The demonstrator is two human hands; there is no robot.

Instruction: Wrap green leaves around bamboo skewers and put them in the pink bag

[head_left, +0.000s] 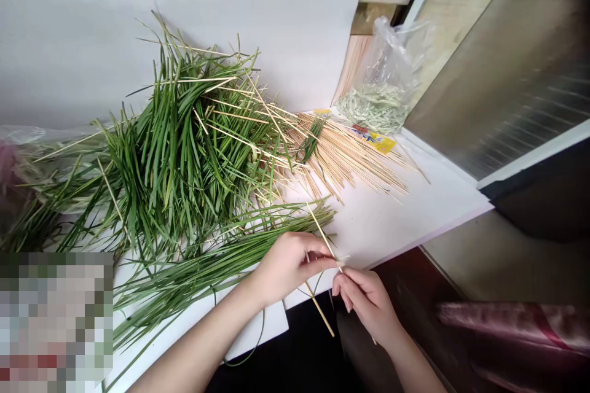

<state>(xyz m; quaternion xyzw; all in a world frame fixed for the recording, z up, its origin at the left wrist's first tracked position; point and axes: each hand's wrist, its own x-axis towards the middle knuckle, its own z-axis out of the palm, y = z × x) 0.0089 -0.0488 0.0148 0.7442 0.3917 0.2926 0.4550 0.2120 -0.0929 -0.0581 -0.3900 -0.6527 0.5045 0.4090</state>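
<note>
Sticks [323, 316], slender pale wood, pinched by left hand [291, 264] and right hand [367, 299], narrow green leaves [193, 273] on white counter [369, 227]

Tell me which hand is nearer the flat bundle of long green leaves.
Left. The left hand is right at the leaf bundle's right end, overlapping it in view; the right hand is farther right, past the table's front edge.

Matt wooden skewers [342, 155], glossy plastic bag [400, 43], smooth tabletop [391, 221]
</note>
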